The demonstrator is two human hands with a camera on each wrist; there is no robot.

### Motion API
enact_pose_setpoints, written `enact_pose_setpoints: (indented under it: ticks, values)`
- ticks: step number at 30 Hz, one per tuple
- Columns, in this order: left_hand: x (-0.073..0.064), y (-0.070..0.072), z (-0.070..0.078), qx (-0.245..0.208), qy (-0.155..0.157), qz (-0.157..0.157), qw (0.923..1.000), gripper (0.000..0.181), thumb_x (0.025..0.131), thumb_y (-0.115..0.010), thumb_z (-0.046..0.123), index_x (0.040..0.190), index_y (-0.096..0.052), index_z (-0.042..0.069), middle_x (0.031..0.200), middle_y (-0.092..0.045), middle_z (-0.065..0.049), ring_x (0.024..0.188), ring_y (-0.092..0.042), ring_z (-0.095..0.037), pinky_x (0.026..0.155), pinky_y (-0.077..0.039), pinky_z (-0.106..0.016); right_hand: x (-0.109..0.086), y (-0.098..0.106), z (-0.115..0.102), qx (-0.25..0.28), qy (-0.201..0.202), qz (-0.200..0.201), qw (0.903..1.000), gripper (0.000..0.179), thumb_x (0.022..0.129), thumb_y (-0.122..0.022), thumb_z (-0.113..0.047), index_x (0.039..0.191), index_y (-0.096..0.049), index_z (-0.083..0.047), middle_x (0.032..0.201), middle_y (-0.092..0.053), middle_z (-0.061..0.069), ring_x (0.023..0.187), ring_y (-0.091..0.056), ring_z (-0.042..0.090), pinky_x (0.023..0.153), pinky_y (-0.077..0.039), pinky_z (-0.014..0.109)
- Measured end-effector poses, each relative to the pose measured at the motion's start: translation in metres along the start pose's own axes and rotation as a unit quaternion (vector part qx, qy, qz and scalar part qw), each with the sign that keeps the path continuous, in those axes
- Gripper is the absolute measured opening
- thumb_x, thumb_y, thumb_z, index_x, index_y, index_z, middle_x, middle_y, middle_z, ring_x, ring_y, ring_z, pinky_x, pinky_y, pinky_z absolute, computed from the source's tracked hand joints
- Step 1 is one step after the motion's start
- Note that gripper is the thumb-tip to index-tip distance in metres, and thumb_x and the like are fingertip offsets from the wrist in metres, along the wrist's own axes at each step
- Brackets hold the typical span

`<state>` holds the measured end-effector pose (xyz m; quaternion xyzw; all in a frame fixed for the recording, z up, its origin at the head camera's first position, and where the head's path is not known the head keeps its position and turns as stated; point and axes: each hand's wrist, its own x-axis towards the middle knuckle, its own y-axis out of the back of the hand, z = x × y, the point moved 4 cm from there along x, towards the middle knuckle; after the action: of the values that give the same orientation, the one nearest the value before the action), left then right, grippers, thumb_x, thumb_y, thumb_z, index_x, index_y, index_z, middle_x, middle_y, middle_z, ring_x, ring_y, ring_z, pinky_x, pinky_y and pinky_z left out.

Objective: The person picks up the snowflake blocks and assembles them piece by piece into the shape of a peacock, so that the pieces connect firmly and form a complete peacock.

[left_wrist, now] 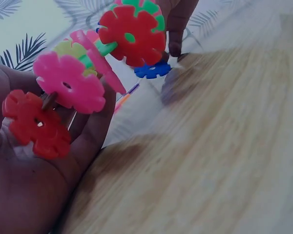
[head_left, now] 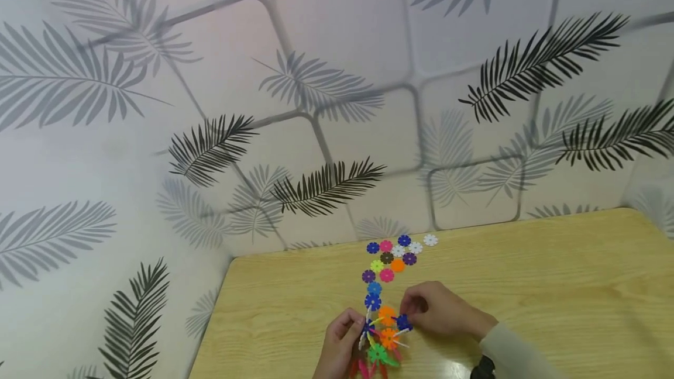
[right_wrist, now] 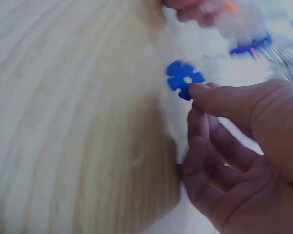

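Observation:
My left hand (head_left: pixel 339 344) grips a cluster of interlocked plastic snowflake discs (head_left: pixel 388 338), in orange, green, yellow, white, red and pink. In the left wrist view, a pink disc (left_wrist: pixel 71 84) and a red disc (left_wrist: pixel 36 124) lie over the palm, and another red disc (left_wrist: pixel 132 35) sticks out farther off. Thumb and finger of my right hand (head_left: pixel 436 310) pinch a blue snowflake disc (right_wrist: pixel 185 79) by its edge. In the head view this disc is at the cluster's right side; whether it touches the cluster I cannot tell.
Loose snowflake discs lie flat on the wooden table (head_left: pixel 526 285) in a line beyond the hands, among them a light blue disc (head_left: pixel 374 289), a brown disc (head_left: pixel 387 258) and a white disc (head_left: pixel 430 240). A leaf-patterned wall (head_left: pixel 368 139) borders the table's far edge.

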<state>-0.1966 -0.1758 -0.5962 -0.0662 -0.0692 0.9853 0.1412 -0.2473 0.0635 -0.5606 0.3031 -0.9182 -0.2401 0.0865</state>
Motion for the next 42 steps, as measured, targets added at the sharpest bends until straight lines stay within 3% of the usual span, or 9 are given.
enact_pose_setpoints:
  ticks: [7, 13, 21, 29, 33, 42]
  values:
    - [-0.002, -0.004, 0.002, 0.016, -0.013, -0.009, 0.9998, 0.024, 0.113, -0.059, 0.017, 0.107, -0.062, -0.007, 0.095, -0.073, 0.013, 0.089, -0.070, 0.000, 0.080, -0.062, -0.020, -0.024, 0.018, 0.002, 0.025, 0.022, 0.050, 0.9982, 0.010, 0.100, -0.076, -0.008, 0.109, -0.078, -0.014, 0.103, -0.078, -0.002, 0.092, -0.068, 0.003, 0.081, -0.060, 0.021]
    - [-0.001, -0.016, 0.006, 0.053, -0.014, -0.016, 0.9984, 0.041, 0.112, -0.059, 0.016, 0.117, -0.051, -0.024, 0.096, -0.068, 0.014, 0.091, -0.065, 0.001, 0.084, -0.056, -0.018, -0.040, 0.023, -0.007, 0.061, 0.049, 0.081, 0.9937, 0.007, 0.103, -0.075, -0.012, 0.109, -0.075, -0.015, 0.105, -0.077, 0.002, 0.093, -0.069, 0.004, 0.076, -0.064, 0.025]
    - [0.000, -0.026, 0.002, 0.057, -0.010, -0.026, 0.9980, 0.041, 0.113, -0.057, 0.018, 0.118, -0.052, -0.023, 0.094, -0.065, 0.014, 0.087, -0.064, 0.002, 0.079, -0.057, -0.017, -0.053, 0.021, -0.014, 0.056, 0.056, 0.102, 0.9916, 0.005, 0.102, -0.076, -0.013, 0.107, -0.077, -0.015, 0.105, -0.081, 0.004, 0.094, -0.073, 0.003, 0.077, -0.065, 0.025]
    - [0.002, -0.029, -0.002, 0.079, -0.035, -0.006, 0.9962, 0.038, 0.112, -0.058, 0.016, 0.115, -0.058, -0.023, 0.093, -0.065, 0.013, 0.088, -0.062, 0.001, 0.083, -0.054, -0.017, -0.060, 0.019, -0.014, 0.042, 0.113, 0.147, 0.9817, 0.009, 0.100, -0.077, -0.008, 0.107, -0.078, -0.013, 0.102, -0.082, 0.005, 0.091, -0.076, 0.006, 0.075, -0.067, 0.026]
    - [0.003, -0.032, -0.002, 0.083, -0.032, 0.000, 0.9961, 0.038, 0.112, -0.060, 0.016, 0.114, -0.059, -0.022, 0.093, -0.066, 0.014, 0.090, -0.062, 0.001, 0.087, -0.053, -0.017, -0.063, 0.020, -0.014, 0.032, 0.134, 0.165, 0.9766, 0.011, 0.099, -0.078, -0.005, 0.108, -0.078, -0.012, 0.101, -0.082, 0.006, 0.090, -0.078, 0.007, 0.075, -0.067, 0.026]
    - [0.004, -0.036, -0.005, 0.066, -0.016, -0.012, 0.9976, 0.040, 0.112, -0.059, 0.017, 0.115, -0.056, -0.023, 0.091, -0.065, 0.014, 0.084, -0.064, 0.002, 0.075, -0.057, -0.016, -0.067, 0.020, -0.012, 0.055, 0.144, 0.166, 0.9740, 0.013, 0.100, -0.077, -0.004, 0.109, -0.077, -0.012, 0.100, -0.083, 0.005, 0.086, -0.081, 0.015, 0.075, -0.068, 0.028]
